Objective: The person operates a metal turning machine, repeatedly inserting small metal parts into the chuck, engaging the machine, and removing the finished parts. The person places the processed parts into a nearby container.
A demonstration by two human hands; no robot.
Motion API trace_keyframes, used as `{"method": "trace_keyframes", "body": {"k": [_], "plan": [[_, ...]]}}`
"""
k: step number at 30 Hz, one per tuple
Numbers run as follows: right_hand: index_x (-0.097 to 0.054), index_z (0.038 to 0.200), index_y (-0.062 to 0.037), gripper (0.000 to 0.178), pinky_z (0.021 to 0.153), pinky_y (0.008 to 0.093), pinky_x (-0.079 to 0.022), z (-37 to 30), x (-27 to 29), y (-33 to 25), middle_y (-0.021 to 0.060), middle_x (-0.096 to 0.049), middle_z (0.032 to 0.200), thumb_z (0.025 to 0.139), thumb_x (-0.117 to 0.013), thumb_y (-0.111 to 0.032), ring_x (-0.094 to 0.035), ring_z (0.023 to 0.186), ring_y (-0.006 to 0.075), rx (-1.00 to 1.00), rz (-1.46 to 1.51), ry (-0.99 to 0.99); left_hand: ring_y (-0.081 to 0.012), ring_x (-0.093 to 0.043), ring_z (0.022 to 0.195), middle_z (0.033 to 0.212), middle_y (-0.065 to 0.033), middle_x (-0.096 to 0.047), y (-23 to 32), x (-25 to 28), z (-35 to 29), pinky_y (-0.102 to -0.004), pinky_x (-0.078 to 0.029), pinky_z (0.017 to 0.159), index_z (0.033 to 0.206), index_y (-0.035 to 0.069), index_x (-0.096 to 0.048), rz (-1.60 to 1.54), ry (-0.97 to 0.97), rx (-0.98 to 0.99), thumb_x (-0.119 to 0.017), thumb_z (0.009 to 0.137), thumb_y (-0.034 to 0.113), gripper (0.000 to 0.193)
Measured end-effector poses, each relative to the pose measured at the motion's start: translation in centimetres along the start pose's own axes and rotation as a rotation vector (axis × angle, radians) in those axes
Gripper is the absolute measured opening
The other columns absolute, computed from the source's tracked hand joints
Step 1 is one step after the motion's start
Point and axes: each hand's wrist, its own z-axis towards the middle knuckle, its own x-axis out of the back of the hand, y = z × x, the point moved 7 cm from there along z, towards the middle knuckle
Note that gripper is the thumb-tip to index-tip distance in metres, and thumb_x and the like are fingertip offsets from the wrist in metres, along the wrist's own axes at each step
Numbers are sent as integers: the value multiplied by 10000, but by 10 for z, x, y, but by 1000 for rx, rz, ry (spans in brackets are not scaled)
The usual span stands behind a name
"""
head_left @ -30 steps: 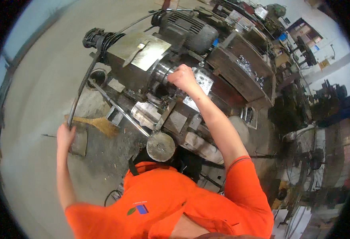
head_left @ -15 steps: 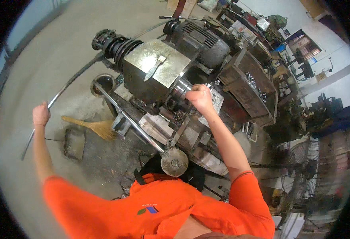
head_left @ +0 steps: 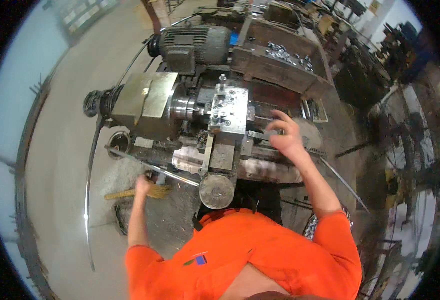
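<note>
Round disc [head_left: 217, 191] is placed nearest the orange shirt [head_left: 240, 255]. Left hand [head_left: 143, 185] is seen by the broom [head_left: 120, 194], blurred; whether its fingers are closed cannot be told. Right hand [head_left: 287, 140] is held near the machine [head_left: 152, 129], fingers parted, loosely curled. Metal block [head_left: 236, 106] is mounted right of the spindle [head_left: 181, 107]. Behind, motor [head_left: 197, 47] and brown box [head_left: 280, 74] are seen.
</note>
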Motion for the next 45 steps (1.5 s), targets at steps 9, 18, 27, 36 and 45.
{"method": "trace_keyframes", "body": {"k": [9,18,27,36,45], "plan": [[-663,869,-30,303,849,356,-468,-146,136,147,176,-583,1138,587,-613,-129,-589,981,333,-442,-466,130,-290,-625,886,947,-136,-648,76,27,4,-403,-515,716,965,125,-645,864,-200,-197,-612,770,273,246],[-622,909,-44,345,779,407,-492,-322,237,295,183,-630,924,634,-652,-251,-605,888,346,-1015,-1069,-54,-231,-644,655,848,-157,-649,88,110,-24,-331,-513,579,1050,6,-603,45,-11,-77,-615,794,201,322],[-571,626,-53,182,583,456,-468,-363,148,214,154,-579,613,662,-548,-229,-581,631,345,-884,-721,-59,-187,-593,551,745,-138,-605,124,136,-48,-288,-476,437,1064,-43,-513,-831,327,187,-613,841,272,399],[-609,755,-7,177,509,295,-394,-380,75,157,34,-543,598,664,-556,-148,-491,550,144,-1049,16,199,-186,-584,568,763,-91,-575,114,112,-19,-298,-471,431,1049,-11,-491,-880,394,135,-567,814,167,305],[-514,716,-21,175,468,272,-319,-370,71,144,-4,-405,557,606,-601,-125,-387,513,105,-994,129,196,-228,-601,523,751,-140,-568,113,115,-22,-345,-532,443,1214,-2,-346,-783,231,225,-511,870,241,453]]}}
